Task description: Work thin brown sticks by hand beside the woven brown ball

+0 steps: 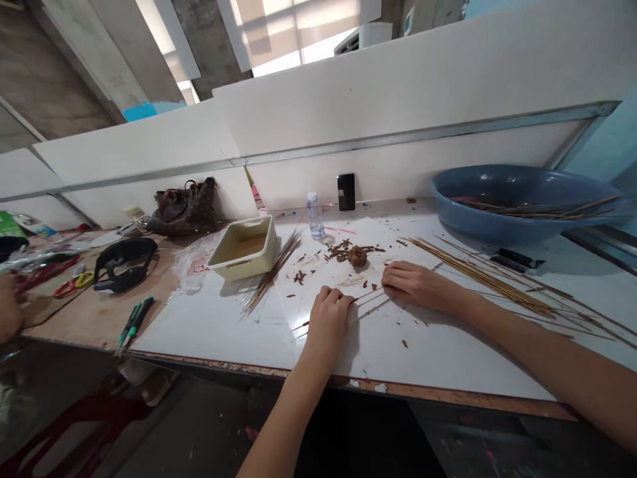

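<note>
Two hands rest on the white counter (223, 325), with one thin stick (368, 294) between them.

- Your left hand (328, 318) is nearest you, knuckles up. Its grip is narrow, fingers curled down over the stick.
- Stick axis: diagonal, from near-left to far-right. The near tip pokes out left of your left hand and the far end reaches your right hand (418, 282).
- The right hand is farther out and to the right, palm down, fingertips at the stick's far end. You cannot tell whether that grip pinches or only presses.
- Just beyond the right fingertips is a brown lump (357, 255), with brown crumbs (338, 251) scattered beside it.
- Left of the lump a bundle of sticks (273, 271) lies against a cream tray (246, 247).
- To the right, long sticks (488, 279) fan out across the counter.
- Off to the left are green pens (132, 322) and a black headset (124, 262). Another person's hand (7, 315) is at the frame edge.
- Farthest back are a small bottle (314, 214), a phone (346, 191) propped against the wall, and a blue basin (517, 222) holding more sticks.
</note>
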Motion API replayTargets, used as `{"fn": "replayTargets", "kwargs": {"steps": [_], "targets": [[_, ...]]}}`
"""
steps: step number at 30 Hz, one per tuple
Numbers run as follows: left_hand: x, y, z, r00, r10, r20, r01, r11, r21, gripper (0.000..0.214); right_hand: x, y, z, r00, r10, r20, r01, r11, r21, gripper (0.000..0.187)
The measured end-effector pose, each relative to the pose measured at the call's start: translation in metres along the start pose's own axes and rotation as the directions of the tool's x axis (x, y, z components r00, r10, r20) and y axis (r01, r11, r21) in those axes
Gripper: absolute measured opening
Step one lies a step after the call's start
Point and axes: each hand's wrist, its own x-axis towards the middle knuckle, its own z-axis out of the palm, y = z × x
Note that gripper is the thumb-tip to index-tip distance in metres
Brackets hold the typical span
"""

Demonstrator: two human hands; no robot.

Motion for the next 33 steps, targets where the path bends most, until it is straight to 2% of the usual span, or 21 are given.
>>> {"fn": "replayTargets", "kwargs": {"steps": [6, 8, 10, 13, 18, 23, 27, 31, 33], "targets": [[-0.002, -0.003, 0.002, 0.994, -0.087, -0.062, 0.083, 0.995, -0.061, 0.024, -0.014, 0.036, -0.015, 0.997, 0.082, -0.007, -0.083, 0.995, -0.056, 0.025], [-0.003, -0.005, 0.002, 0.991, -0.107, -0.077, 0.102, 0.992, -0.069, 0.024, -0.020, 0.048, -0.014, 0.986, 0.144, -0.081, -0.148, 0.988, -0.042, 0.024], [-0.004, -0.006, 0.001, 0.988, -0.126, -0.087, 0.119, 0.989, -0.082, 0.021, -0.025, 0.057, -0.008, 0.955, 0.228, -0.189, -0.233, 0.973, -0.004, 0.024], [-0.004, -0.006, 0.001, 0.987, -0.131, -0.096, 0.121, 0.987, -0.105, 0.018, -0.028, 0.060, 0.002, 0.901, 0.336, -0.275, -0.331, 0.941, 0.067, 0.024], [-0.004, 0.000, 0.001, 0.985, -0.151, -0.078, 0.140, 0.981, -0.135, 0.020, -0.025, 0.047, 0.013, 0.877, 0.414, -0.244, -0.396, 0.910, 0.121, 0.028], [-0.004, 0.004, -0.001, 0.980, -0.182, -0.085, 0.165, 0.971, -0.170, 0.018, -0.022, 0.038, 0.011, 0.844, 0.418, -0.335, -0.414, 0.906, 0.088, 0.025], [-0.004, 0.005, -0.003, 0.981, -0.178, -0.073, 0.164, 0.972, -0.169, 0.019, -0.022, 0.039, 0.010, 0.861, 0.338, -0.381, -0.357, 0.934, 0.021, 0.020], [-0.004, 0.004, -0.003, 0.984, -0.168, -0.062, 0.156, 0.974, -0.164, 0.019, -0.023, 0.042, 0.015, 0.868, 0.312, -0.387, -0.353, 0.935, -0.039, 0.057], [-0.004, 0.003, -0.003, 0.985, -0.163, -0.065, 0.150, 0.974, -0.169, 0.019, -0.023, 0.042, 0.017, 0.859, 0.324, -0.396, -0.371, 0.927, -0.047, 0.063]]}}
